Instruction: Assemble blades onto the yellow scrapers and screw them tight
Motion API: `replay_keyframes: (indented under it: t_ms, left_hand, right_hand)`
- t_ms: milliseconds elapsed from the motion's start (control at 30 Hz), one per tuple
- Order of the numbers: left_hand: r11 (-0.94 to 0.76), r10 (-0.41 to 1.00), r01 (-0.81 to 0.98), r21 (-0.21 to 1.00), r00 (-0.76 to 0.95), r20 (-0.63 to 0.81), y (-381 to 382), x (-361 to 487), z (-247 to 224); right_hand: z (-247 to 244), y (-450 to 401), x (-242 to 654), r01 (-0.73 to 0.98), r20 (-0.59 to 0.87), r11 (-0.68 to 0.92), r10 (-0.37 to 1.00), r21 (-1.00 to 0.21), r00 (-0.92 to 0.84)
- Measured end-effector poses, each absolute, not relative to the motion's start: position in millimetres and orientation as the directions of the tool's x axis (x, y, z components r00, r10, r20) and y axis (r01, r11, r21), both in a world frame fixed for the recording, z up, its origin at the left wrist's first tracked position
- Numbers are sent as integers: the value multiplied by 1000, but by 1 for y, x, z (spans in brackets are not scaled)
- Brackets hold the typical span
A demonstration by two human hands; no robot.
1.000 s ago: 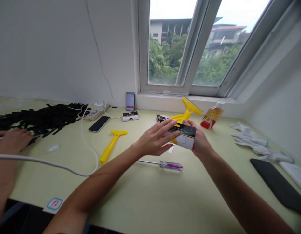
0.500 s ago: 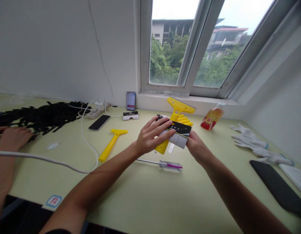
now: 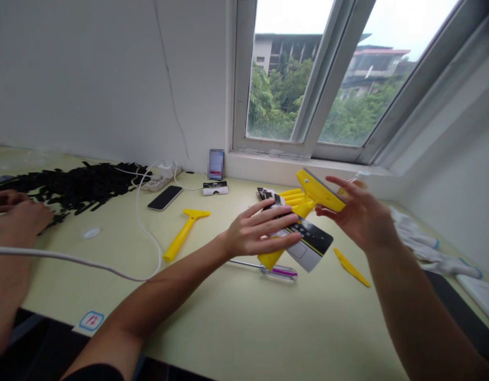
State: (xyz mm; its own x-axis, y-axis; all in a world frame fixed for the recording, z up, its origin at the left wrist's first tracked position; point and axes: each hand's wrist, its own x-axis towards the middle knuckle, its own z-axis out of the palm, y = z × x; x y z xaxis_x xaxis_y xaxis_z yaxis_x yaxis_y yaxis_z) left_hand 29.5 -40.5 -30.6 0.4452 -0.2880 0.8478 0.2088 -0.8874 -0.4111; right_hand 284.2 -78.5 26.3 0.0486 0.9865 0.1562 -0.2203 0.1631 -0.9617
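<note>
My left hand (image 3: 257, 230) is wrapped around a yellow scraper (image 3: 317, 191) and a black-and-white card sleeve (image 3: 317, 241) around its handle. The scraper head points up and to the right, with a metal strip along its top edge. My right hand (image 3: 361, 214) is beside the head's right end, thumb and fingers apart on either side; whether it touches the head is unclear. Below, on the table, lies a thin yellow strip (image 3: 351, 268). A screwdriver (image 3: 282, 272) with a clear and purple handle rests under the held scraper. Behind are several yellow handles (image 3: 291, 197) and more card sleeves (image 3: 268, 196).
Another yellow scraper (image 3: 184, 233) lies left, near a phone (image 3: 165, 198) and a white cable (image 3: 138, 211). A co-worker's hands (image 3: 26, 214) are at a pile of black strips (image 3: 89, 185). White gloves (image 3: 418, 241) and a dark flat object (image 3: 458, 307) lie right.
The scraper and sleeve have tilted clockwise and come slightly nearer. My right hand has left the sleeve's edge and moved up and right to the scraper head. The yellow strip now shows.
</note>
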Motion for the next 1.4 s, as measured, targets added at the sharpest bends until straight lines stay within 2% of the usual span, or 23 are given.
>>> replay_keyframes:
  t_ms: [167,300,433,500,567,667,767,933,1133,1300,1400]
  left_hand:
    - [-882,-295,168,-441,532,794,-40,36,-46]
    - [-888,-278,165,-430,552,786,-38,34,-47]
    - [-891,-250,178,-417,573,780,-37,30,-43]
    - [-890,-227,202,-408,582,781,-35,29,-41]
    - [-888,-213,222,-404,579,787,-33,27,-41]
    - [-879,-209,249,-406,563,799,-29,25,-41]
    - [-863,-190,299,-407,555,810,-26,23,-41]
    - [-841,-178,349,-413,542,821,-25,21,-42]
    - [-858,-158,338,-387,543,825,-25,22,-46]
    - [-853,-224,295,-431,538,812,-28,22,-45]
    - [-850,-224,295,-437,548,806,-31,23,-45]
  right_hand:
    - [23,-78,286,14,114,114,992,-993,45]
    - [20,-75,284,105,65,61,997,-993,32]
    - [18,-78,275,152,-28,-10,992,-988,-119]
    - [17,-81,268,197,-19,17,983,-980,-183]
    - [17,-82,264,234,66,97,989,-967,-136]
    - [15,-82,264,202,147,154,988,-967,-49]
    - [14,-85,267,123,48,70,984,-990,-173]
    - [15,-91,263,209,-43,28,944,-977,-326]
    - [15,-89,255,148,75,109,973,-983,-217]
    - [10,-84,254,47,46,57,977,-997,-208]
    - [6,-81,254,54,59,72,975,-996,-212]
